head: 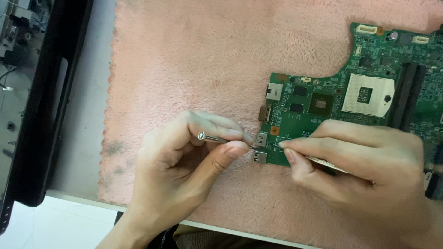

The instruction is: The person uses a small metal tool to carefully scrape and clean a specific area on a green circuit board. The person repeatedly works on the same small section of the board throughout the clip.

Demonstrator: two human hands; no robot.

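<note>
On fuzzy pink cloth (194, 55) — flat green circuit board (323, 92) | left hand (180, 166) pinches slim metal tool (212, 137)

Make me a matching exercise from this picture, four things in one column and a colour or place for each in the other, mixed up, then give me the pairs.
Things:
1. circuit board
2. cloth
3. metal tool
4. black frame

Descriptions:
A. pink, spread under the work
B. pinched in the left hand
C. green, at the right
D. along the left edge

Pairs: 1-C, 2-A, 3-B, 4-D
</note>
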